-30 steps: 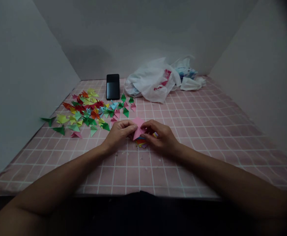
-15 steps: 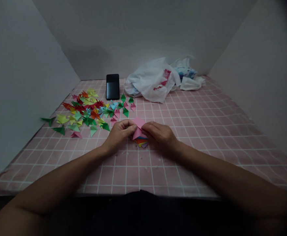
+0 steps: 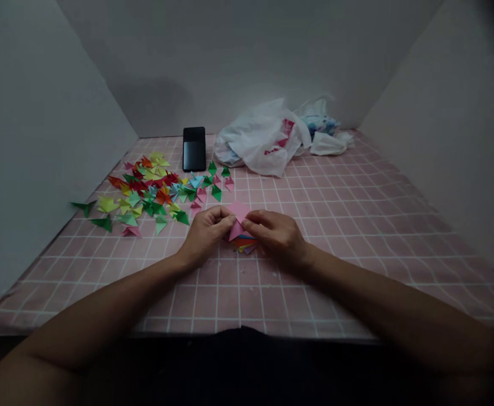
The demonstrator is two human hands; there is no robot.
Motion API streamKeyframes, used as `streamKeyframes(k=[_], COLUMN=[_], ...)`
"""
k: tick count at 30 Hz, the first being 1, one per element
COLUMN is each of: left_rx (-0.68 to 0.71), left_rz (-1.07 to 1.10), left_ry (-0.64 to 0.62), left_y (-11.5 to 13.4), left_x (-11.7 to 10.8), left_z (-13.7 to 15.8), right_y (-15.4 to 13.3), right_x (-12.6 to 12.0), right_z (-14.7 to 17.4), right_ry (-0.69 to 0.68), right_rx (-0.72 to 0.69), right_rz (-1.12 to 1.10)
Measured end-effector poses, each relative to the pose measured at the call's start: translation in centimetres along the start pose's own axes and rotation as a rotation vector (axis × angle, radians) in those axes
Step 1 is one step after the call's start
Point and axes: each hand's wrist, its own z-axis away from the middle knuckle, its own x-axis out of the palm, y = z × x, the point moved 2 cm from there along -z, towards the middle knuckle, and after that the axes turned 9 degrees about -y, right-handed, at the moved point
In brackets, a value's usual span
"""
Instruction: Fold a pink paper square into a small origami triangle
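Note:
A piece of pink folded paper (image 3: 238,211) is held between my two hands in the middle of the head view. On its left side, my left hand (image 3: 208,228) pinches it between thumb and fingers. My right hand (image 3: 277,234) grips the opposite edge, its thumb lying on the paper. Just below the pink piece a fanned stack of coloured paper sheets (image 3: 243,245) shows in part, with blue, orange, yellow and purple edges. My fingers and the pink paper hide the rest of that stack.
Many small folded paper pieces (image 3: 149,207) lie in a loose pile at the left. A black phone (image 3: 194,149) stands behind them. White plastic bags (image 3: 259,138) lie at the back. Pink checked cloth (image 3: 357,214) covers the table between pale walls.
My right thumb has come down onto the front of the pink paper near its middle, where the fingers were at its edge before. The left hand has barely moved.

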Motion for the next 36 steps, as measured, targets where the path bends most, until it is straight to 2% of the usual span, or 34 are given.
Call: streamKeyframes(k=[7,11,14,23,32,34,36], left_rx=[-0.045,-0.074,-0.09,-0.108,-0.103,-0.089,-0.069], left_rz=[0.128,0.154,0.162,0.129,0.142,0.132,0.109], left_ry=[-0.054,-0.089,-0.096,-0.092,-0.126,-0.125,-0.11], left_y=[-0.51,-0.63,-0.62,-0.66,-0.58,-0.44,-0.25], left_x=[-0.03,-0.24,-0.27,-0.26,-0.27,-0.22,-0.21], left_z=[-0.13,-0.22,-0.18,-0.2,-0.29,-0.35,-0.39], right_y=[0.27,0.44,0.52,0.59,0.64,0.55,0.55], right_x=[0.29,0.26,0.16,0.27,0.58,0.5,0.51], right_z=[0.08,0.12,0.15,0.35,0.5,0.41,0.33], right_ry=[-0.088,-0.066,-0.048,-0.105,0.019,0.044,0.064], right_rx=[0.031,0.003,-0.009,0.04,0.032,0.081,0.2], right_rz=[-0.111,-0.131,-0.16,-0.201,-0.196,-0.265,-0.394])
